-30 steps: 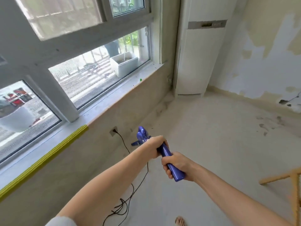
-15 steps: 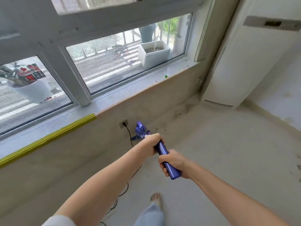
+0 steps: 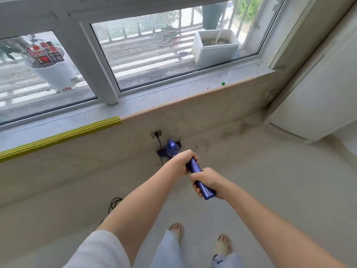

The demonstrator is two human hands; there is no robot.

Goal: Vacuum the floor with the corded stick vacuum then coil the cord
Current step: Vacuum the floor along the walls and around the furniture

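The blue stick vacuum (image 3: 195,167) points away from me toward the wall under the window. My left hand (image 3: 182,161) grips the upper part of its handle, and my right hand (image 3: 202,179) grips the handle's end just behind it. The vacuum's dark floor head (image 3: 163,151) lies on the floor at the foot of the wall. Its black cord (image 3: 160,144) is plugged into a wall socket (image 3: 155,134) right above the head. Loose loops of cord (image 3: 114,203) show on the floor beside my left forearm, partly hidden by it.
Dark dirt specks (image 3: 204,147) lie on the pale floor near the wall, right of the floor head. A window sill (image 3: 173,101) with a yellow edge strip (image 3: 61,135) runs above. A white cabinet (image 3: 318,97) stands at the right corner. My feet (image 3: 199,240) are below.
The view has tilted down and closer to the wall. The vacuum head has come right up to the wall under the socket. Both hands keep their grip on the handle.
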